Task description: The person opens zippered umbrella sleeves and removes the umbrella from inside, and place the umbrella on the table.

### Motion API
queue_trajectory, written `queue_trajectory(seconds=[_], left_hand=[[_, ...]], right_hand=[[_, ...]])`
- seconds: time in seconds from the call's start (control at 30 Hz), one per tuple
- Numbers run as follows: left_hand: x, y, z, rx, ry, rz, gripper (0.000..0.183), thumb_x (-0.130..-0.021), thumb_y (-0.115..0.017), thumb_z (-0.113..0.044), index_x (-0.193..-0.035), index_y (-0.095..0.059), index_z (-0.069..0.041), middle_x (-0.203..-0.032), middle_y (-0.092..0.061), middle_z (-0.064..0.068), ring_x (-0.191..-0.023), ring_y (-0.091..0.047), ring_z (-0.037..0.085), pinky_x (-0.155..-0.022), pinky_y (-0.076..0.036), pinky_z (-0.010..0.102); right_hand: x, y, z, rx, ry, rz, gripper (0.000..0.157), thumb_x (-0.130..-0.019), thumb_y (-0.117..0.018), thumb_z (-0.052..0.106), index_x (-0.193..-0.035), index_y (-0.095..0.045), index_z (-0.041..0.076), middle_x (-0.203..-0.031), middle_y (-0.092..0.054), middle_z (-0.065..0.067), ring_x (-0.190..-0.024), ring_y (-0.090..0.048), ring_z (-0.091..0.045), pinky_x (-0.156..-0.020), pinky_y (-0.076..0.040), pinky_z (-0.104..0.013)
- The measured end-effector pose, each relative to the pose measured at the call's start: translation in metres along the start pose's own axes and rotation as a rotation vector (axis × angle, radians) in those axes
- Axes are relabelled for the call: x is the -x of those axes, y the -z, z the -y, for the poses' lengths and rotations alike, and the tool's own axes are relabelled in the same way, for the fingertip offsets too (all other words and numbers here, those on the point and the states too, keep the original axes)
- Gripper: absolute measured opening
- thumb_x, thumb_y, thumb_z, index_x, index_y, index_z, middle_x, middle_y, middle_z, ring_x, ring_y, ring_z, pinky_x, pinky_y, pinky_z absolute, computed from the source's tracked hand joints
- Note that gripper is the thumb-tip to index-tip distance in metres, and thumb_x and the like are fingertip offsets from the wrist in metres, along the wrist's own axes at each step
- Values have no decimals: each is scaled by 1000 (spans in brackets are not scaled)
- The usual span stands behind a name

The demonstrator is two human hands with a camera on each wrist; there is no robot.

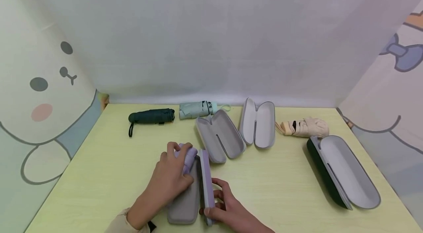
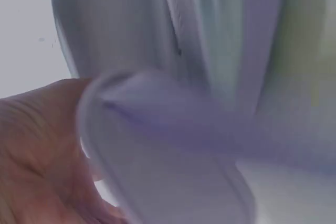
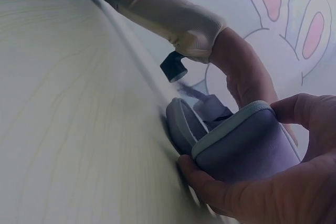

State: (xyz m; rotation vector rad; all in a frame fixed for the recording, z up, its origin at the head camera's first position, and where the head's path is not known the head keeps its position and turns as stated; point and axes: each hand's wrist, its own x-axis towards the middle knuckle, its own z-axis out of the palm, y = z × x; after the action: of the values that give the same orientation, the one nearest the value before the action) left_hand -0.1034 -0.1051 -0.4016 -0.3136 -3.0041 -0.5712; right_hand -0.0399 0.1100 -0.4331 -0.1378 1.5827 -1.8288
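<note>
In the head view my left hand (image 1: 170, 176) grips a lilac folded umbrella (image 1: 190, 159) over an open lilac case with a grey lining (image 1: 184, 207). The left wrist view shows the umbrella's flat end (image 2: 163, 156) large and blurred, with a lilac strap trailing rightward. My right hand (image 1: 229, 207) holds the case's upright lilac half (image 1: 207, 185), thumb on its near end and fingers along its outer side. From the right wrist, the case (image 3: 247, 148) stands tilted open, my thumb and a finger at its edges. The umbrella's lower part is hidden by my left hand and the case.
Two open grey-lined cases, one (image 1: 228, 134) nearer and one (image 1: 265, 126) behind, stand beyond my hands. A dark green umbrella (image 1: 152, 116) and a mint umbrella (image 1: 195, 109) lie at the back. To the right are a beige umbrella (image 1: 310, 127) and a dark green open case (image 1: 350, 174).
</note>
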Motion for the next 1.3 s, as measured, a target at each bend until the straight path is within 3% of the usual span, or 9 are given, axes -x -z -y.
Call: queue_trajectory(seconds=[0.2, 0.37, 0.6, 0.77, 0.97, 1.3], left_hand=[[-12, 14, 16, 12, -68, -92, 78, -61, -68, -4, -133, -49, -23, -120, -41, 14, -83, -51, 30, -56, -39, 34], [-23, 25, 33, 17, -89, -112, 76, -62, -72, 0, -131, -50, -24, -122, -42, 16, -88, -54, 34, -60, -44, 41], [-39, 32, 59, -59, -164, -148, 74, -64, -75, 5, -128, -53, -26, -131, -42, 20, -101, -55, 40, -68, -45, 54], [-50, 29, 75, -142, -232, -113, 71, -68, -74, 7, -127, -53, -27, -133, -47, 22, -107, -56, 42, -71, -45, 59], [-63, 19, 93, -218, -296, -25, 71, -69, -69, 12, -125, -54, -27, -128, -52, 19, -105, -57, 42, -70, -45, 55], [-69, 8, 103, -186, -328, 48, 70, -71, -62, 20, -122, -55, -27, -133, -50, 17, -114, -55, 43, -79, -48, 62]], right_hand=[[-1, 0, 0, 46, 15, 10, 76, -94, -61, 23, -152, -12, 15, -128, -53, -15, -111, -65, -25, -85, -49, -25], [-1, -1, 0, 48, 23, 7, 76, -93, -62, 22, -152, -14, 14, -127, -54, -14, -110, -65, -23, -84, -50, -25], [-2, -1, -1, 51, 28, 4, 75, -93, -62, 21, -151, -15, 13, -126, -53, -13, -110, -64, -23, -85, -49, -24], [-2, 0, -2, 77, 33, 7, 74, -92, -62, 21, -151, -16, 14, -126, -54, -12, -109, -63, -21, -85, -49, -24], [-2, 0, -2, 97, 24, 20, 73, -93, -62, 23, -151, -17, 17, -127, -53, -13, -110, -62, -21, -85, -48, -24], [-1, 1, -2, 104, 15, 25, 73, -93, -61, 22, -151, -17, 19, -128, -53, -13, -110, -63, -21, -85, -48, -25]])
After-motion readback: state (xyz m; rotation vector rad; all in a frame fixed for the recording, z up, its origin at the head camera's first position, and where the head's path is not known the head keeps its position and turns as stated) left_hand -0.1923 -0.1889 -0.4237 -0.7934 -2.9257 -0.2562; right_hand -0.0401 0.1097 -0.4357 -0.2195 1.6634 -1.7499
